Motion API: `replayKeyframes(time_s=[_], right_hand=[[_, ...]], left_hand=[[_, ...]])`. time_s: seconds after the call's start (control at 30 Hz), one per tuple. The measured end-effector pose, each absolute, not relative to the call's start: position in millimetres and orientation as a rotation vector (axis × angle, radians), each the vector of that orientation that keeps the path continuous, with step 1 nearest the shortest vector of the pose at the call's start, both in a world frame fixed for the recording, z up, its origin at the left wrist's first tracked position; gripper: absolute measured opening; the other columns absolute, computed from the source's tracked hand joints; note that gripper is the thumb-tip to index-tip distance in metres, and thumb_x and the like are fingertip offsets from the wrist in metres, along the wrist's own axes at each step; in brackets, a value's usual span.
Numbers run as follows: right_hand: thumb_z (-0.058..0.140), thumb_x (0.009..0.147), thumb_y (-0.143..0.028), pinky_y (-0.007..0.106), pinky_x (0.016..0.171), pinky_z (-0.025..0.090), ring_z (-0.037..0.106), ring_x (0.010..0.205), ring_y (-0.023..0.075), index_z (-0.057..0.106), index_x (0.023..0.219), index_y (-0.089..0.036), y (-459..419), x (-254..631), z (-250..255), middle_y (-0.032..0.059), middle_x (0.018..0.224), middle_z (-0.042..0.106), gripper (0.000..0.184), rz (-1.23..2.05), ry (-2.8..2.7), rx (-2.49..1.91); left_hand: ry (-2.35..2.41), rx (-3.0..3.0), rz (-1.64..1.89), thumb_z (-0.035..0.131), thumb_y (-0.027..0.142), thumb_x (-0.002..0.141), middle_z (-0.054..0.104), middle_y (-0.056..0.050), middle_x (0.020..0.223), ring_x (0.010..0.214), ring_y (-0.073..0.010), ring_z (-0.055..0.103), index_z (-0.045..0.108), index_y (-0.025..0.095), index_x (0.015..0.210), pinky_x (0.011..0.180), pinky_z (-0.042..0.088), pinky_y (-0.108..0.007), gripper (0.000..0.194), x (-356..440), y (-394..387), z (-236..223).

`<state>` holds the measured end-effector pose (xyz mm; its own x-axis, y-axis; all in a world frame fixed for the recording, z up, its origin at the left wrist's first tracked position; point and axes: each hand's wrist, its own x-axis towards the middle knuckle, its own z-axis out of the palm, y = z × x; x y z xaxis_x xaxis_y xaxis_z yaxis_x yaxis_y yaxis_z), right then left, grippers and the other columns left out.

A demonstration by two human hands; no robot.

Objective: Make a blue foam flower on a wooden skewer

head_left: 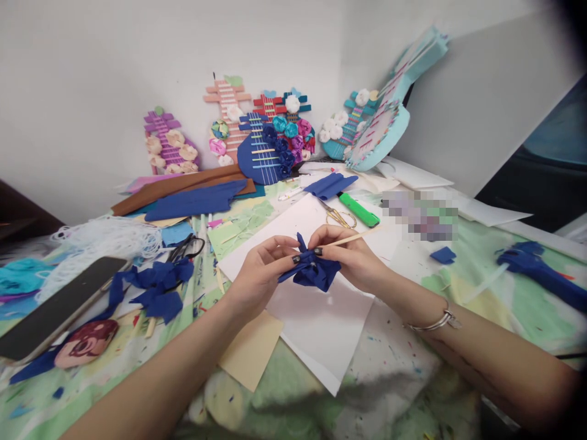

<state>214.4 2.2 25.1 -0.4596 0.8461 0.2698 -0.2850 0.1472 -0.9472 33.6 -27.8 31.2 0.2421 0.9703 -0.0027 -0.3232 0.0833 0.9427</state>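
Between my two hands, above the white paper, is a dark blue crepe paper flower with folded petals and a short twisted tip on top. My left hand pinches its left side between thumb and fingers. On the other side my right hand is closed on the flower too, and a thin wooden stick lies in its grip, pointing up to the right. Just beyond my hands are gold-handled scissors, a green cutter and a folded blue crepe paper piece.
Several decorated paper guitars lean against the wall. Rolled blue crepe paper, white string, a phone, blue scraps and a pink case lie on the left. A blue glue gun lies at the right.
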Motion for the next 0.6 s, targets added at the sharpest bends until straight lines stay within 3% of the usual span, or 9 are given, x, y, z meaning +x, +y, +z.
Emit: replayKeyframes(time_s=[0.6], right_hand=[[0.063, 0.072, -0.017, 0.023, 0.056, 0.038, 0.053, 0.063, 0.0095, 0.064, 0.078, -0.015, 1.3, 216.0, 28.8, 0.0000, 0.071, 0.060, 0.007, 1.447, -1.509, -0.647]], left_hand=[[0.843, 1.035, 1.147, 0.078, 0.017, 0.064, 0.068, -0.001, 0.070, 0.062, -0.0116, 0.061, 0.064, 0.015, 0.084, 0.061, 0.043, -0.023, 0.025, 34.5, -29.2, 33.8]])
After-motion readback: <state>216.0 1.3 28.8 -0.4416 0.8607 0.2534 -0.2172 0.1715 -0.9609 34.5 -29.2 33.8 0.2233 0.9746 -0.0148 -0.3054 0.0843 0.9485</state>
